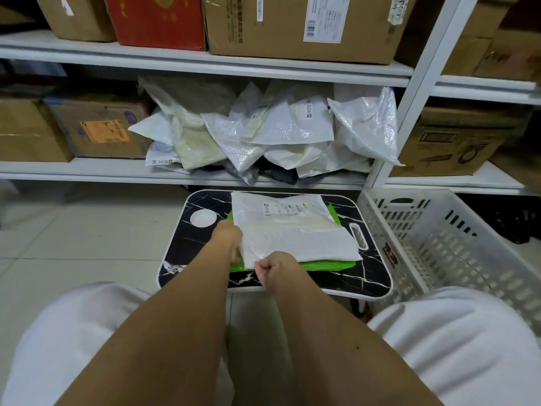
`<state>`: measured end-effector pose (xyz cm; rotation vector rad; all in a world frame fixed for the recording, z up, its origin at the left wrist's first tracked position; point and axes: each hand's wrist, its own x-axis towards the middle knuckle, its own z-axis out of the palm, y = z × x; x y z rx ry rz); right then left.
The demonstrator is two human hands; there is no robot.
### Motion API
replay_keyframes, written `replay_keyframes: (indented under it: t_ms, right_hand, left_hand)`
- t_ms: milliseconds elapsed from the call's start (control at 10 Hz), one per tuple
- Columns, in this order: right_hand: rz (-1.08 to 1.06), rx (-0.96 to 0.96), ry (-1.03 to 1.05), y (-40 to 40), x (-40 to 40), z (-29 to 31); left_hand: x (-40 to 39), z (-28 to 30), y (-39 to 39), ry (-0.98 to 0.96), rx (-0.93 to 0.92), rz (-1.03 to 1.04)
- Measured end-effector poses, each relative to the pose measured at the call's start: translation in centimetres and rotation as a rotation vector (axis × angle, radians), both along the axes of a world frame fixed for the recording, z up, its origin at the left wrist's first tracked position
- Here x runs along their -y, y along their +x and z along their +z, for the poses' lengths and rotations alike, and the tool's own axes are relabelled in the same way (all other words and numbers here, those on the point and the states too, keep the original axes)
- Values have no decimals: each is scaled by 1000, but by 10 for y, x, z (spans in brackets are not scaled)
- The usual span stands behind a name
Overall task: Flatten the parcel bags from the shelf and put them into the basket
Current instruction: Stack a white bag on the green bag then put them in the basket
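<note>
While both hands hold its near left corner, the crinkly white plastic parcel bag (pixel 295 230) lies flat on a green bag on the small black marble-look table (pixel 371 276). Its long side runs left to right. Left hand (pixel 227 238) grips the left edge; right hand (pixel 276 269), curled tight, pinches the near edge. The holey white plastic basket (pixel 439 238) waits just to the right, nearer the right hand.
</note>
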<state>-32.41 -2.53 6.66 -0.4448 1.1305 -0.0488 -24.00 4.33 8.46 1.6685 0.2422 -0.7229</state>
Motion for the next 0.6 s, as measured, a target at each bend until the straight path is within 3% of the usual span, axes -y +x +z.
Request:
replay_keyframes:
  t_ms: [100,200,300,400,500,600]
  right_hand:
    - [66,32,-10,10,-10,-7]
    - [428,1,-245,7,-12,-8]
    - [817,-191,-840,5,2,3]
    - [771,-459,-1631,4,31,-1]
    - [770,-590,-2023,-3,56,-15]
    - [1080,-583,-1977,-5,77,-34]
  left_hand:
    - [2,-18,14,126,147,-118]
    - [-2,-15,16,397,315,-208]
    - [-4,-16,14,715,505,-322]
    - [5,-23,9,912,862,-481]
    - [24,-40,3,984,1147,-671]
    - [43,-63,-7,1017,1199,-804]
